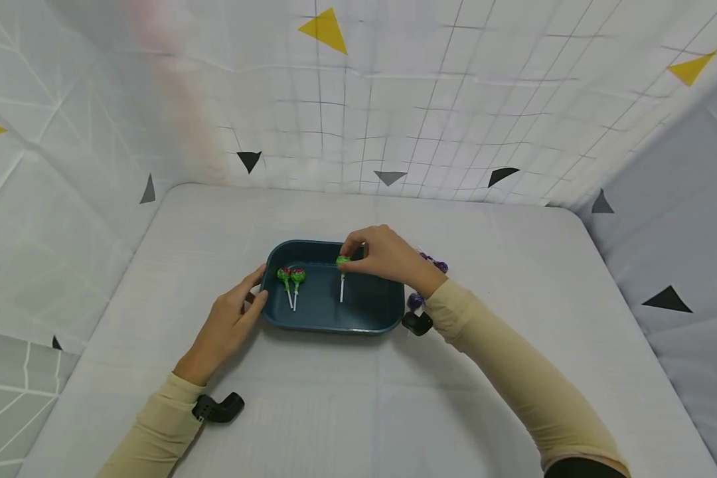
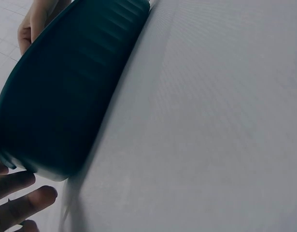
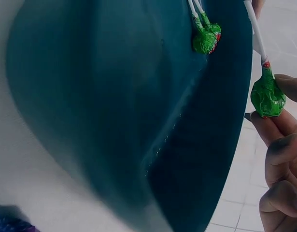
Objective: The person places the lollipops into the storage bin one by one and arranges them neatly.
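Observation:
My right hand (image 1: 382,252) pinches a green-wrapped lollipop (image 1: 342,261) by its candy head, with the white stick pointing down over the tray. In the right wrist view, thumb and fingertips meet around that green wrapper (image 3: 268,99). The dark teal tray (image 1: 358,318) lies on the white table. Two more green-and-red lollipops (image 1: 291,277) lie side by side in its left part, sticks toward me. At the tray's left end, my left hand (image 1: 230,325) rests against the wall with fingers extended and thumb apart. The left wrist view has these fingers (image 2: 27,203) at the tray's end.
Purple-wrapped lollipops (image 1: 439,265) lie on the table just right of the tray, partly hidden by my right forearm. Another purple one (image 1: 415,301) is near my right wrist. White cloth walls with yellow and black triangles surround the table (image 1: 311,411).

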Tool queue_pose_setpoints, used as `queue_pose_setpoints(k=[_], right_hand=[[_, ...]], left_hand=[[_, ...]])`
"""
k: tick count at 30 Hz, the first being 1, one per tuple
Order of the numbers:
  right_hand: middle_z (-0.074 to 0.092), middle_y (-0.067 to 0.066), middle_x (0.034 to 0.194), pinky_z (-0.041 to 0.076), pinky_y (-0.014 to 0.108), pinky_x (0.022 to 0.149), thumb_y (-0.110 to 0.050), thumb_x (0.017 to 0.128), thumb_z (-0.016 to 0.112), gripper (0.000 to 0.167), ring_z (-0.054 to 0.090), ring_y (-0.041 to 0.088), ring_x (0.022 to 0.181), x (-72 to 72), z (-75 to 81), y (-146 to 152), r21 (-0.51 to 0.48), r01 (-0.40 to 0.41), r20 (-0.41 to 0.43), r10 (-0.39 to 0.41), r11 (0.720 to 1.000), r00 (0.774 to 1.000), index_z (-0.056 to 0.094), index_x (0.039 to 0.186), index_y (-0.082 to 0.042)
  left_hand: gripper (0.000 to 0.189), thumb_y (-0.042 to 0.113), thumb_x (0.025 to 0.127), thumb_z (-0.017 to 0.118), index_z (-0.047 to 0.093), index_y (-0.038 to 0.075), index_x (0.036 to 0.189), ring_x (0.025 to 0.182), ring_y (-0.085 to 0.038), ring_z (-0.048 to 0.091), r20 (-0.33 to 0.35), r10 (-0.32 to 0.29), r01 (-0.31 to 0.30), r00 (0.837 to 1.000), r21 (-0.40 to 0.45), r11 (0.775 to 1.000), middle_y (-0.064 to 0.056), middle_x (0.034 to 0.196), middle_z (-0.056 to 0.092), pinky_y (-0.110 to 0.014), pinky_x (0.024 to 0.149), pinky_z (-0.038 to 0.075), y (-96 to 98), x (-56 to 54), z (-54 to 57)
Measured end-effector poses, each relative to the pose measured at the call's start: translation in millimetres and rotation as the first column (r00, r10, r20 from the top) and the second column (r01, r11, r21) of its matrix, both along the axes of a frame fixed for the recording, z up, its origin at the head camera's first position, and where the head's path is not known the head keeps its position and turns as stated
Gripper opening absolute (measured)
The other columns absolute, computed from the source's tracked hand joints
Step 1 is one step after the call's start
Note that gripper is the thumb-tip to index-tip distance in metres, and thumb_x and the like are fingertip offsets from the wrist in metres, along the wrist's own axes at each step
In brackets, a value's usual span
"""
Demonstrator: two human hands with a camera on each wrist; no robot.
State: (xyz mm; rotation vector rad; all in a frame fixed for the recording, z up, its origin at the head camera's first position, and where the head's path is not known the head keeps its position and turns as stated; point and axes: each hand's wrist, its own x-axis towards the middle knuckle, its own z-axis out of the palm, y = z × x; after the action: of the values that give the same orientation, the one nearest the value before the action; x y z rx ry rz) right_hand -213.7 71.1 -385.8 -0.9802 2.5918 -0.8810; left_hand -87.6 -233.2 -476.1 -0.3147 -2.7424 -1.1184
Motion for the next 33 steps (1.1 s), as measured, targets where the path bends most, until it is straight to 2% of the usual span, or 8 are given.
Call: queue_pose_setpoints(k=[16, 22, 26, 29, 33], right_hand=[[0.078, -0.007, 0.100, 0.056, 0.035, 0.083, -0.033, 0.092, 0.079, 0.017, 0.066, 0.015, 0.092, -11.3, -1.1, -18, 0.015, -0.017, 0.004, 0.017, 1.000, 1.000, 0.079, 0.102, -0.019], [0.078, -0.006, 0.098, 0.055, 0.033, 0.078, -0.031, 0.091, 0.080, 0.017, 0.067, 0.016, 0.089, -13.1, -0.3, -26, 0.009, -0.039, 0.011, 0.039, 0.999, 0.999, 0.080, 0.101, -0.018], [0.079, -0.006, 0.099, 0.055, 0.033, 0.078, -0.030, 0.091, 0.080, 0.016, 0.069, 0.019, 0.094, -14.8, -2.7, -31, 0.006, -0.052, 0.013, 0.052, 0.999, 0.999, 0.079, 0.101, -0.018], [0.079, -0.005, 0.100, 0.055, 0.034, 0.082, -0.029, 0.091, 0.080, 0.017, 0.070, 0.019, 0.099, -15.6, -4.8, -35, 0.009, -0.060, 0.017, 0.060, 0.998, 0.998, 0.079, 0.103, -0.017], [0.079, -0.003, 0.107, 0.056, 0.035, 0.086, -0.029, 0.092, 0.080, 0.026, 0.071, 0.016, 0.102, -15.6, -7.1, -41, 0.033, -0.079, 0.006, 0.079, 0.996, 0.997, 0.079, 0.113, -0.013]], left_hand=[[0.053, 0.028, 0.111, 0.050, 0.040, 0.013, 0.160, 0.083, -0.016, 0.063, 0.008, 0.001, -0.001, 1.000, 0.009, 1.000, -0.016, 0.138, 0.065, -0.030, 0.069, 0.050, -0.8, -1.3, 0.0], [0.053, 0.026, 0.110, 0.051, 0.040, 0.013, 0.160, 0.082, -0.016, 0.063, 0.005, -0.003, 0.003, 1.000, 0.012, 1.000, -0.017, 0.140, 0.064, -0.030, 0.069, 0.050, -1.8, -1.4, -0.7], [0.053, 0.025, 0.110, 0.051, 0.040, 0.012, 0.160, 0.083, -0.016, 0.063, -0.003, -0.008, 0.008, 1.000, 0.014, 1.000, -0.017, 0.139, 0.065, -0.030, 0.069, 0.050, -1.6, -1.6, -0.2], [0.052, 0.026, 0.110, 0.051, 0.040, 0.012, 0.160, 0.083, -0.016, 0.064, -0.001, -0.009, 0.009, 1.000, 0.015, 1.000, -0.016, 0.139, 0.065, -0.030, 0.069, 0.050, -1.2, -1.8, 0.4], [0.052, 0.026, 0.110, 0.051, 0.041, 0.013, 0.160, 0.083, -0.016, 0.064, 0.003, -0.004, 0.004, 1.000, 0.011, 1.000, -0.016, 0.140, 0.065, -0.029, 0.069, 0.050, -0.8, -2.0, 1.3]])
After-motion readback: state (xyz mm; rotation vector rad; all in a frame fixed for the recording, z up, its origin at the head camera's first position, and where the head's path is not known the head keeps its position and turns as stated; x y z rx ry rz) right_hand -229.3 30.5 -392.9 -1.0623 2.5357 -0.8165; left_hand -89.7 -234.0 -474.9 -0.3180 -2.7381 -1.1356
